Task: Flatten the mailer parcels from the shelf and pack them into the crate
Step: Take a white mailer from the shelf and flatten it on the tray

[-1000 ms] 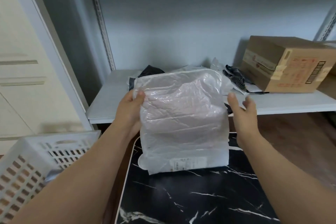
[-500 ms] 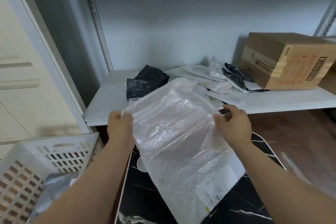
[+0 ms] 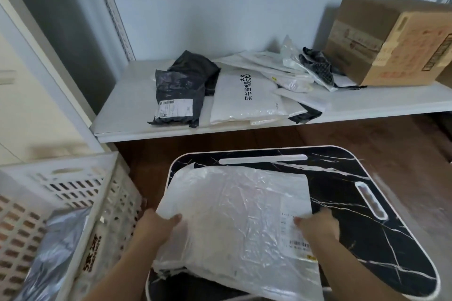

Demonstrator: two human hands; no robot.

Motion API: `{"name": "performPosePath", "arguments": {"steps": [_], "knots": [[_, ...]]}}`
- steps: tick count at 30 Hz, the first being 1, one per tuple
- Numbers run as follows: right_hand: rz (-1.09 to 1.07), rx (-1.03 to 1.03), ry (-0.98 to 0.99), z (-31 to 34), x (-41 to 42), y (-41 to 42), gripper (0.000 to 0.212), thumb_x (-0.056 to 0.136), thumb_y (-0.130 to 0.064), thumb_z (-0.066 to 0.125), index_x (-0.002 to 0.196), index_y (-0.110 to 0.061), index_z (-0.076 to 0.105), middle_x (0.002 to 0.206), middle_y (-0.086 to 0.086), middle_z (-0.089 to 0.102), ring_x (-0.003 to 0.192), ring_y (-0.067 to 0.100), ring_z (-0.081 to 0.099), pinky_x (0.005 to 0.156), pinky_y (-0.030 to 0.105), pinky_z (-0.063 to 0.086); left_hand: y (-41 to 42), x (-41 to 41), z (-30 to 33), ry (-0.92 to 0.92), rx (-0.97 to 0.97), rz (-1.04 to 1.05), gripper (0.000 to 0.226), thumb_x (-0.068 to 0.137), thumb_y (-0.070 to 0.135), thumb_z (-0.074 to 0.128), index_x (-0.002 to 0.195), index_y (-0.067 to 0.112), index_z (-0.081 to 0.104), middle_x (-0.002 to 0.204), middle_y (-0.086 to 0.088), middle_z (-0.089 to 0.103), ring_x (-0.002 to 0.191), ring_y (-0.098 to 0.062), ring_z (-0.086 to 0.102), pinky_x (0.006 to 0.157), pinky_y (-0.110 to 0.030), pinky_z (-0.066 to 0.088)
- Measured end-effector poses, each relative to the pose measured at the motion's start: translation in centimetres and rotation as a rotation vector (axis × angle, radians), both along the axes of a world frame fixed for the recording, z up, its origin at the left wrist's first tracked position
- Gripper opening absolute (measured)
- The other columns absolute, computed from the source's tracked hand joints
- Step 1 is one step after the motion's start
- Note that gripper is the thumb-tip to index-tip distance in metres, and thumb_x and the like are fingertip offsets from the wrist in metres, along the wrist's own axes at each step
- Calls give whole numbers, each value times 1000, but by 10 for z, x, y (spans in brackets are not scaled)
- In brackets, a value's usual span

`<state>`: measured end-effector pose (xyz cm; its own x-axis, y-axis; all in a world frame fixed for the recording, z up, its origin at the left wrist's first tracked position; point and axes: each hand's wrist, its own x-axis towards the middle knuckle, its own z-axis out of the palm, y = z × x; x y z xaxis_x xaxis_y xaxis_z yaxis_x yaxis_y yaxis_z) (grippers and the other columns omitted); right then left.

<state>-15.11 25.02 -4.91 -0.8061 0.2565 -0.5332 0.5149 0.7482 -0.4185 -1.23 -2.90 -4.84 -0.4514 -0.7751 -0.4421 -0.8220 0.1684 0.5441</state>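
Black marble tabletop (image 3: pixel 381 239) | white mailer (image 3: pixel 239 222) lies flat on it | left hand (image 3: pixel 156 227) grips left edge | right hand (image 3: pixel 320 226) grips right edge | crate (image 3: pixel 61 186) at left | shelf (image 3: pixel 367 107) behind

A black marbled worktop (image 3: pixel 362 203) carries a clear mailer (image 3: pixel 239 222). The white shelf (image 3: pixel 127 110) behind holds dark and white mailers (image 3: pixel 247 98) and a cardboard box (image 3: pixel 391 41).

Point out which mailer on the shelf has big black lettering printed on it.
The white mailer at the shelf's front centre, right of the dark grey mailer. It alone carries a line of large black characters; the others show only small labels or none.
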Motion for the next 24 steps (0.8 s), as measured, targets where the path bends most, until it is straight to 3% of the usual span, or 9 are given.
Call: {"name": "performPosePath", "arguments": {"steps": [3, 7, 8, 11, 12, 15, 18, 20, 24], "knots": [[51, -68, 35, -4, -6, -7, 23, 85, -26, 70, 104, -14, 62, 90, 5, 68, 77, 21, 68, 70, 37, 56, -7, -10, 11, -56, -303, -37, 36, 94, 39, 50, 110, 8, 60, 109, -14, 63, 100, -34, 58, 87, -38, 46], [-5, -122, 91, -12, -11, -10, 15, 89, -24, 65, 99, -13, 64, 79, 3, 64, 65, 18, 62, 53, 28, 47, 3, -35, 66, -11, -462, -313, 24, 98, 32, 43, 85, 15, 53, 85, -1, 55, 77, -20, 50, 67, -30, 38], [-20, -113, 98, -13, -11, -11, 14, 90, -24, 64, 98, -12, 64, 77, 3, 62, 64, 18, 61, 53, 28, 46, 6, -40, 87, 121, -378, -409, 24, 97, 31, 48, 80, 15, 53, 79, -1, 55, 73, -18, 51, 62, -29, 38], [42, -89, 123, -16, -13, -18, 14, 92, -26, 60, 93, -13, 64, 76, 3, 61, 69, 21, 60, 61, 27, 43, 18, -40, 157, 618, 358, -492, 19, 83, 21, 63, 68, 11, 56, 66, -3, 56, 58, -15, 54, 53, -23, 43], [64, -90, 131, -15, -14, -19, 15, 93, -27, 59, 91, -13, 65, 78, 4, 63, 75, 24, 61, 66, 27, 43, 11, -44, 164, 641, 359, -452, 20, 82, 21, 64, 66, 13, 55, 65, -2, 57, 56, -14, 54, 51, -22, 44], [33, -120, 141, -13, -15, -16, 15, 92, -27, 59, 86, -14, 65, 76, 4, 62, 72, 23, 56, 67, 26, 39, -2, -53, 156, 351, -91, -373, 29, 92, 25, 58, 66, 14, 50, 69, 1, 59, 62, -14, 51, 53, -25, 38], [41, -121, 176, -9, -19, -12, 25, 91, -27, 59, 69, -16, 59, 63, 0, 57, 64, 20, 52, 63, 26, 36, -1, -57, 154, 566, 48, -447, 27, 88, 21, 61, 63, 14, 52, 57, 6, 56, 49, -6, 50, 47, -20, 39], [34, -116, 174, -8, -20, -8, 29, 92, -24, 57, 65, -15, 55, 60, -1, 52, 64, 22, 49, 62, 27, 33, 4, -58, 153, 514, 84, -382, 28, 90, 25, 62, 68, 9, 55, 63, 1, 55, 57, -13, 50, 54, -25, 38], [-51, -182, 208, -2, -26, -2, 14, 95, -22, 55, 90, -10, 61, 68, 1, 57, 59, 16, 52, 50, 26, 35, -5, -52, 132, 556, 131, -205, 30, 91, 20, 61, 65, 9, 52, 60, -2, 58, 59, -17, 53, 56, -27, 42]]}}
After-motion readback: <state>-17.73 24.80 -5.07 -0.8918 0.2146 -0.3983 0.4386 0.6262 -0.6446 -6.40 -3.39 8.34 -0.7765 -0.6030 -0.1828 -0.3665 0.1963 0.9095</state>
